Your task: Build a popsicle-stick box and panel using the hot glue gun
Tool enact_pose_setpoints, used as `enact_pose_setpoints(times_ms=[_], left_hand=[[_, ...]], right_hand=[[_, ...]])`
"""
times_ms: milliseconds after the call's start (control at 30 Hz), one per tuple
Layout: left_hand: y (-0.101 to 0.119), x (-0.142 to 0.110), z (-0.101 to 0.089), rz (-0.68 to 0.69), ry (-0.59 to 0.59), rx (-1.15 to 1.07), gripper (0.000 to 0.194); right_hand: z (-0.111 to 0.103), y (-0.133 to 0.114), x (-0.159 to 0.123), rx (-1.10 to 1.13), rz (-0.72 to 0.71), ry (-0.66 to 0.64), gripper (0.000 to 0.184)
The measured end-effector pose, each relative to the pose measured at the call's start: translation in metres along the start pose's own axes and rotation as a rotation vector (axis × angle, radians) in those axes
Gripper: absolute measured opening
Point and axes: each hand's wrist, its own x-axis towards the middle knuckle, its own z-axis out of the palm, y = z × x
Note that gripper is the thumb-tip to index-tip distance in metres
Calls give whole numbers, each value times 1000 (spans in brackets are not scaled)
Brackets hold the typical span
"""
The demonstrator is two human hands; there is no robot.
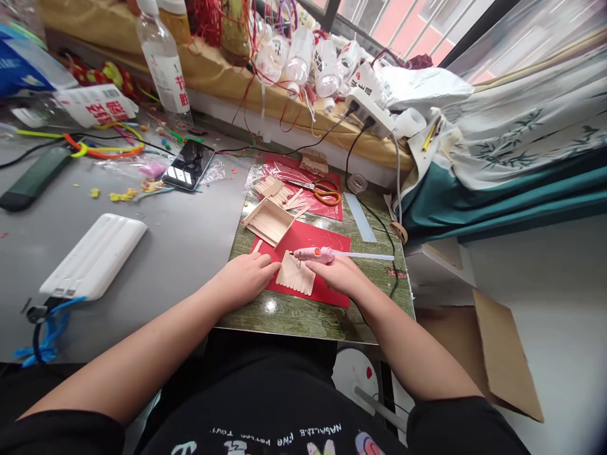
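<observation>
My right hand (339, 273) is closed around a pink hot glue gun (315, 254), with a long clear glue stick (365, 256) sticking out of its back. The gun's nozzle hangs over a flat panel of craft sticks (294, 278) laid side by side. At the panel's left edge, my left hand (251, 277) holds it with bent fingertips. Under the panel lies a red sheet (332, 292). Just behind stands a small open box of craft sticks (269, 221), touching the sheet. A loose craft stick (258, 246) lies near my left hand.
Orange-handled scissors (326, 191) and loose sticks (272, 188) lie behind the box. A stick bundle (313, 163) is farther back. A black cable (379, 221) runs along the right. A phone (190, 164), white power bank (97, 256) and bottle (165, 69) stand leftward.
</observation>
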Motion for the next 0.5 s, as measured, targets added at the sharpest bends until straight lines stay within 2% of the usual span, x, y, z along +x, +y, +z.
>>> enact_pose_setpoints(times_ms=[233, 500], left_hand=[[0, -1, 0, 17, 19, -12, 36], [0, -2, -2, 8, 22, -44, 39]], right_hand=[[5, 3, 6, -4, -64, -32, 38], [7, 2, 7, -27, -24, -51, 42]])
